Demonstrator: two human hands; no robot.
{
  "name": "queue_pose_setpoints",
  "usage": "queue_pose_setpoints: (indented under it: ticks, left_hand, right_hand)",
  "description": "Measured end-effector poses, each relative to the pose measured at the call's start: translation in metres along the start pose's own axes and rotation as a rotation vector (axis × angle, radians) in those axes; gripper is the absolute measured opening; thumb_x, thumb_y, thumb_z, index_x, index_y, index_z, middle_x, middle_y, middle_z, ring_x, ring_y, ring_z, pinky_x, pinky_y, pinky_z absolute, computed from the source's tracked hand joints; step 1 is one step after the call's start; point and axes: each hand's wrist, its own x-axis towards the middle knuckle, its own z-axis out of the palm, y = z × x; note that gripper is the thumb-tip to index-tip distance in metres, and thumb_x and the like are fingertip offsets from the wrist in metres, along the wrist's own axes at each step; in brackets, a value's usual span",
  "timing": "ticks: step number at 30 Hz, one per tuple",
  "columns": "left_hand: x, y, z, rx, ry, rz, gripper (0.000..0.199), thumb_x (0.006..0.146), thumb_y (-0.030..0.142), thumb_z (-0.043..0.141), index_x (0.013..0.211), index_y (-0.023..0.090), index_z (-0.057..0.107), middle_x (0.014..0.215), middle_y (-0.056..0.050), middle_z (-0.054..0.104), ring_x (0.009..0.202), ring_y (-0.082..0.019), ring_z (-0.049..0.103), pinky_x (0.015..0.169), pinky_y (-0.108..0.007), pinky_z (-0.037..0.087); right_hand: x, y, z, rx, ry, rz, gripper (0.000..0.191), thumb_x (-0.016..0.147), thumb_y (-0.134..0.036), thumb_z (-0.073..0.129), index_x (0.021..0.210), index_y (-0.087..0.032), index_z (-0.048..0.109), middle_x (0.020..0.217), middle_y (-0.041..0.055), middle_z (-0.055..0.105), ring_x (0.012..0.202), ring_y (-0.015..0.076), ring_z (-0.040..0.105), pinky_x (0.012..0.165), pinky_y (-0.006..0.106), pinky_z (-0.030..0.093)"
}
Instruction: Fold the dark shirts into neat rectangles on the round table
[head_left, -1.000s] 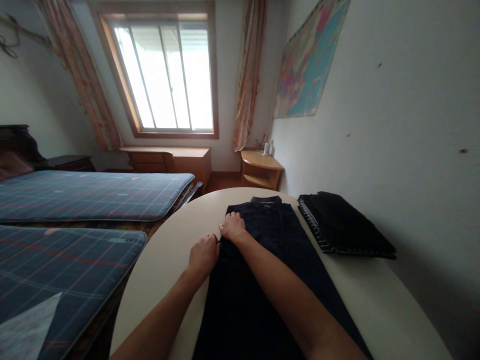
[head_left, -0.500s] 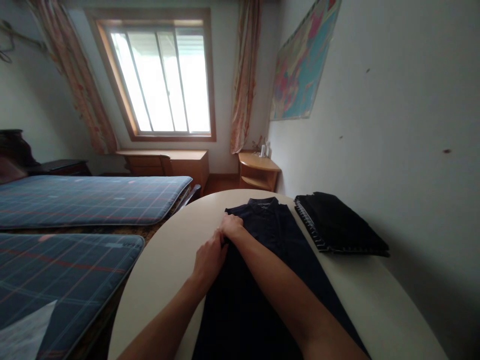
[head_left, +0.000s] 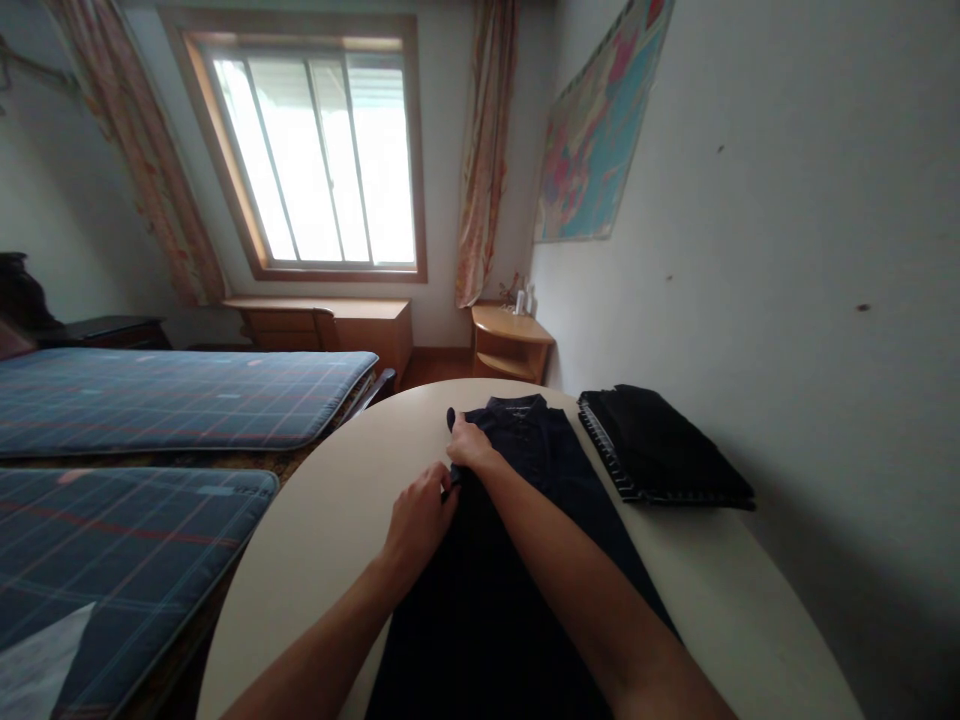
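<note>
"What's the left hand [head_left: 418, 508] doing?"

"Pinching the left edge of the dark collared shirt [head_left: 568, 470]. The right hand [head_left: 471, 445] grips that edge just beyond."

"And the rest of the shirt?"

"Beneath and right of both hands, beside the folded clothes [head_left: 667, 450]. I'd draw the edge evenly taut between both grips, lest the collar [head_left: 517, 404] skew."
</note>
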Motion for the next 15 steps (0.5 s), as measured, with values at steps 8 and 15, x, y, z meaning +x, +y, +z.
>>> queue_pose_setpoints:
  ticks: [8, 15]
  left_hand:
    - [0.014, 0.035, 0.007, -0.294, 0.012, 0.069, 0.01, 0.086, 0.019, 0.061, 0.08, 0.021, 0.054, 0.074, 0.002, 0.065, 0.07, -0.015, 0.061, 0.064, -0.024, 0.038]
    - [0.022, 0.077, 0.028, -0.444, -0.111, 0.103, 0.007, 0.084, 0.022, 0.063, 0.086, 0.02, 0.057, 0.064, 0.005, 0.06, 0.058, -0.012, 0.057, 0.057, -0.024, 0.041]
  right_hand:
    - [-0.002, 0.052, -0.019, 0.201, 0.082, -0.13, 0.063, 0.082, -0.005, 0.046, 0.145, -0.012, 0.046, 0.145, 0.0094, 0.052, 0.134, 0.0156, 0.048, 0.11, 0.021, 0.034]
    - [-0.004, 0.104, -0.029, 0.268, 0.126, -0.123, 0.064, 0.081, -0.003, 0.043, 0.145, -0.007, 0.044, 0.146, 0.0112, 0.051, 0.135, 0.0154, 0.046, 0.114, 0.025, 0.032]
